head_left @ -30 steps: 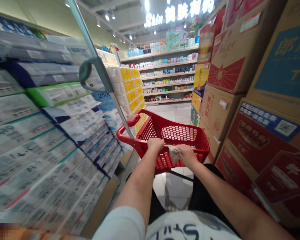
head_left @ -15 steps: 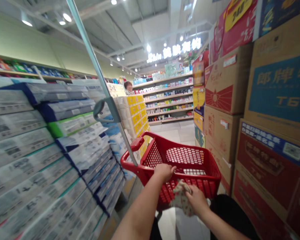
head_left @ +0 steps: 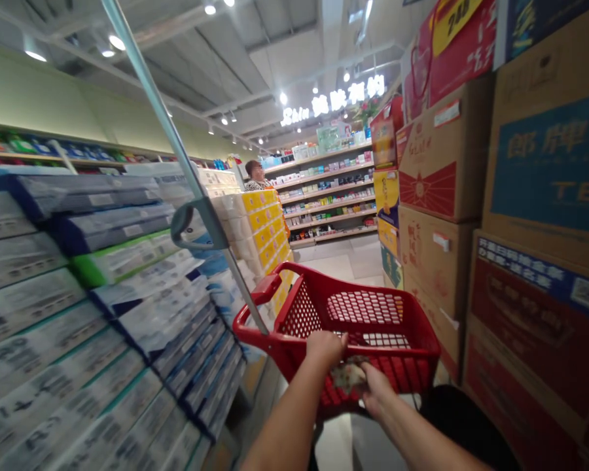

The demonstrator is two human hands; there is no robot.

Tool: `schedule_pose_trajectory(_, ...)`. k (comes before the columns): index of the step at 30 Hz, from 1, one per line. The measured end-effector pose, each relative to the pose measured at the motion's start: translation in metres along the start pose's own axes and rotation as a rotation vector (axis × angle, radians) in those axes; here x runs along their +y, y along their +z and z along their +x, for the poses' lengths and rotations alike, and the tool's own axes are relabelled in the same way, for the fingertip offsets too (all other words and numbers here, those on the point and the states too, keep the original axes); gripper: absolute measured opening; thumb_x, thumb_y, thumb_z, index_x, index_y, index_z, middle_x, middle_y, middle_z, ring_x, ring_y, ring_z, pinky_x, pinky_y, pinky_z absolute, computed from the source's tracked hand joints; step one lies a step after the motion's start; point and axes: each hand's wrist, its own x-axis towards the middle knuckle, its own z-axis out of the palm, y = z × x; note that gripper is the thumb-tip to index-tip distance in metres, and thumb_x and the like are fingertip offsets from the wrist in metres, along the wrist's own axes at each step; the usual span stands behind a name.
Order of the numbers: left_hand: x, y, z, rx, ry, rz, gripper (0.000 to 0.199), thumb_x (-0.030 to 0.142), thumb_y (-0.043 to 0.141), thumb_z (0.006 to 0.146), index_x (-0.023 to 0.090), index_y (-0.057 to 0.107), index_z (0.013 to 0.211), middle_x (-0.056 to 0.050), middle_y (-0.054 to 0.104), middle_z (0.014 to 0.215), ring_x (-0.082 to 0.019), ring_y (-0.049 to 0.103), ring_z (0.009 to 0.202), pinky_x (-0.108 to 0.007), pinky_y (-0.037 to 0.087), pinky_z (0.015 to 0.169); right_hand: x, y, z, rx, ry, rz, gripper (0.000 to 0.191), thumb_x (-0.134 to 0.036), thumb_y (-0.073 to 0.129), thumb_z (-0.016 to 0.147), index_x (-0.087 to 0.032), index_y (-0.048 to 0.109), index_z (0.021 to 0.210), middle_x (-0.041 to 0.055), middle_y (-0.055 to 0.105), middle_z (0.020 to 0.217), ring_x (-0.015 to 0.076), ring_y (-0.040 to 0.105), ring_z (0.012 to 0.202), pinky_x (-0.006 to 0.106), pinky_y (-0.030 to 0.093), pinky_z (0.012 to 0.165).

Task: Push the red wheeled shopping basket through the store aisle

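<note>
- Basket [head_left: 397,352]: before me at centre, red, on the aisle floor side of my knees; I judge it stiff plastic, light for its bulk, smooth-rimmed, best held by the rim or the pole's grip [head_left: 210,224].
- Left hand [head_left: 324,347]: fingers curled over the basket's near rim.
- Right hand [head_left: 377,390]: pinching a cloth [head_left: 347,377] against the basket's near side.
- Cloth: bunched, pale, patterned; presumably light, limp and unbreakable, so I would take any fold.
- Pole [head_left: 177,142]: rises tilted from the basket's left end; probably rigid.
- Boxes [head_left: 550,163], right: "T6" and "郎牌" on blue; a strip [head_left: 520,265] below bears Chinese characters and a cut-off QR code.
- Price card [head_left: 457,26]: yellow, "248".
- Sign [head_left: 331,101]: lit, apparently "Skin" plus Chinese characters, glaring.
</note>
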Motion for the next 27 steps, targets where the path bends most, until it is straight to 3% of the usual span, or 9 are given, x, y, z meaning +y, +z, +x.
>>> schedule_pose_trajectory(3, 0.002, -0.004, -0.004, -0.030, 0.023, -0.005, 0.062, 0.040, 0.014, 0.099, 0.017, 0.071, 0.109, -0.014, 0.072, 0.095, -0.031, 0.068, 0.091, -0.039, 0.051, 0.075, -0.004, 0.002, -0.011, 0.090, 0.087, 0.016, 0.007, -0.014, 0.058, 0.069, -0.015, 0.057, 0.075, 0.0041, 0.065, 0.054, 0.0162, 0.061, 0.045, 0.024, 0.048, 0.044)
schedule_pose_trajectory(8, 0.003, -0.008, -0.007, -0.049, 0.011, -0.019, 0.059, 0.040, 0.016, 0.099, 0.021, 0.069, 0.114, -0.014, 0.072, 0.097, -0.032, 0.068, 0.093, -0.041, 0.051, 0.075, 0.000, 0.001, -0.020, 0.060, 0.126, 0.094, 0.006, -0.013, 0.050, 0.075, -0.015, 0.056, 0.077, 0.0027, 0.063, 0.052, 0.0159, 0.059, 0.043, 0.026, 0.049, 0.045)
schedule_pose_trajectory(12, 0.003, -0.008, -0.008, -0.059, -0.027, -0.057, 0.059, 0.042, 0.017, 0.098, 0.020, 0.070, 0.113, -0.015, 0.072, 0.100, -0.031, 0.067, 0.096, -0.041, 0.051, 0.078, 0.011, -0.008, -0.012, -0.004, 0.145, 0.129, 0.014, -0.008, 0.050, 0.069, -0.017, 0.055, 0.079, 0.0021, 0.065, 0.056, 0.0162, 0.062, 0.049, 0.027, 0.052, 0.053)
schedule_pose_trajectory(17, 0.004, -0.006, -0.006, -0.045, -0.076, -0.085, 0.063, 0.046, 0.017, 0.098, 0.018, 0.073, 0.106, -0.016, 0.072, 0.102, -0.029, 0.066, 0.098, -0.041, 0.050, 0.082, 0.017, -0.019, 0.004, 0.157, 0.121, 0.090, 0.023, -0.003, 0.052, 0.066, -0.020, 0.054, 0.080, -0.0035, 0.064, 0.055, 0.0153, 0.062, 0.050, 0.024, 0.051, 0.049)
schedule_pose_trajectory(27, 0.005, -0.003, -0.006, -0.012, -0.024, -0.066, 0.065, 0.042, 0.014, 0.099, 0.016, 0.074, 0.102, -0.016, 0.072, 0.094, -0.030, 0.067, 0.093, -0.039, 0.050, 0.078, 0.011, -0.016, 0.013, 0.234, 0.086, 0.013, 0.019, -0.002, 0.055, 0.071, -0.020, 0.049, 0.070, -0.0047, 0.060, 0.051, 0.0135, 0.060, 0.048, 0.021, 0.047, 0.046)
